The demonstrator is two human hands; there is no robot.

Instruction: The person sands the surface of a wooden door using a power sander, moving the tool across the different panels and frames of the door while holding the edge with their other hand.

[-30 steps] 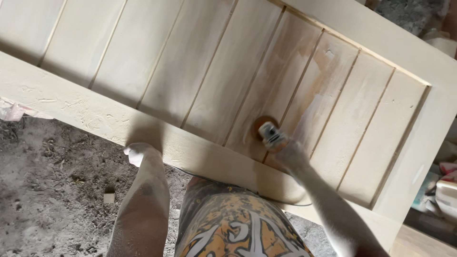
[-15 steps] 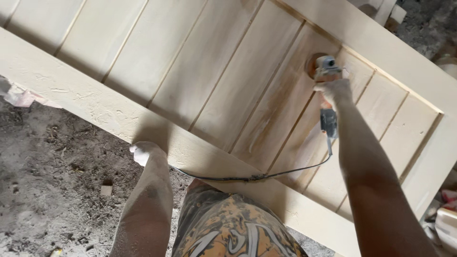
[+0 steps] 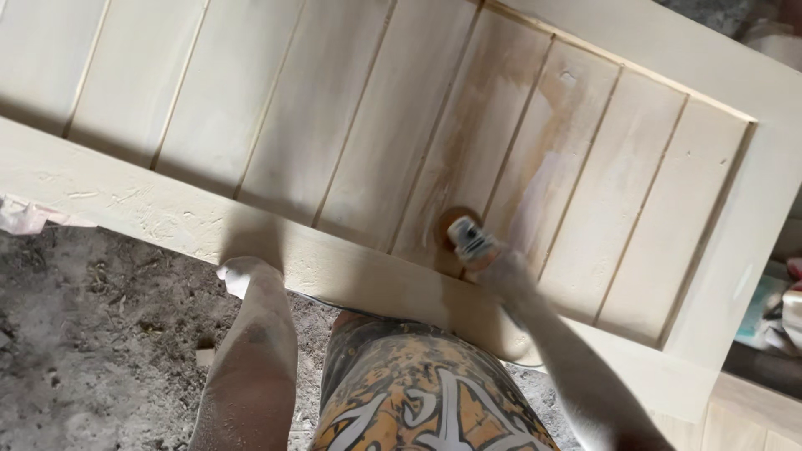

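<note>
At 6 o'clock of the pale cream-painted wooden door panel w/ vertical grooved boards [image 3: 351, 108], the right hand [image 3: 501, 269] is wrapped around the grey-and-orange handheld power sander w/ a round brown disc [image 3: 462, 234], disc flat on a board near the panel's lower rail. Motion-blurred, so exact finger placement can't be told, but the grip looks closed round the tool body. Left hand [image 3: 241, 274] is curled shut over the panel's near edge at approx 7 o'clock, bracing it.

Risks, as I judge them:
- Disc sits right by a groove btwn boards; if it tips, the edge could dig in and gouge the groove lip.
- It's also close to the lower rail – running onto the step could leave a ridge or kick the tool.
- Bare patch at 1–2 o'clock of the sander already shows raw wood; dwelling too long would thin it unevenly vs. the painted boards.
- Panel seems held only by the left hand; hard push could shift it.

Vs. 0.5 s ago: sander was up at the top of the board, arm stretched out, cord visible across the rail. Now it's pulled back down toward the body, cord hidden. Left hand hasn't moved from the edge.
</note>
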